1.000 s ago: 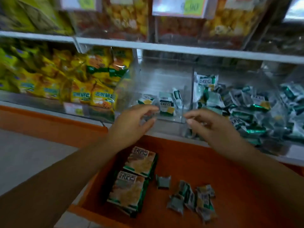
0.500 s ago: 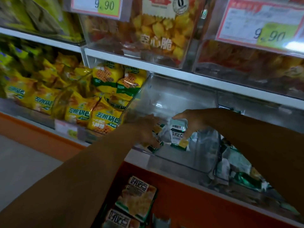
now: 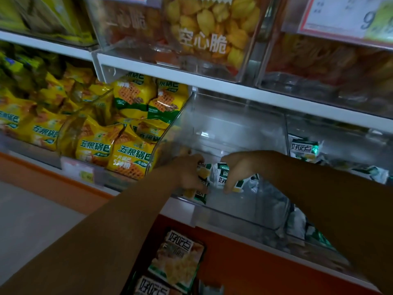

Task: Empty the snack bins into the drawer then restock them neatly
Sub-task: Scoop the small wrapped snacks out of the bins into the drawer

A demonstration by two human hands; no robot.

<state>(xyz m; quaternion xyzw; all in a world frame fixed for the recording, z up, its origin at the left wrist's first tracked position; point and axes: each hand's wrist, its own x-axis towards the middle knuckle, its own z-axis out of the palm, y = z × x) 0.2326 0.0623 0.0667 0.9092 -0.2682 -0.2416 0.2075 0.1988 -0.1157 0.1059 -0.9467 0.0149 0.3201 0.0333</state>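
Both my hands reach into a clear plastic snack bin (image 3: 234, 126) on the lower shelf. It holds only a few small white-and-green snack packets (image 3: 221, 175) near its front. My left hand (image 3: 187, 173) is closed over packets at the bin's front left. My right hand (image 3: 238, 167) pinches one white-and-green packet from above. Below the shelf the orange drawer (image 3: 244, 265) stands open, with two larger boxes of the same brand (image 3: 178, 258) lying in it.
Left of the bin is a bin of yellow snack bags (image 3: 119, 135). To the right, another clear bin holds white-and-green packets (image 3: 304, 147). The upper shelf carries clear bins of yellow and orange crisps (image 3: 204, 28) with price tags. Grey floor lies at the left.
My hands have gone from in front of the bin into it and closed on the packets. The camera has moved closer and tilted up, so less of the drawer shows.
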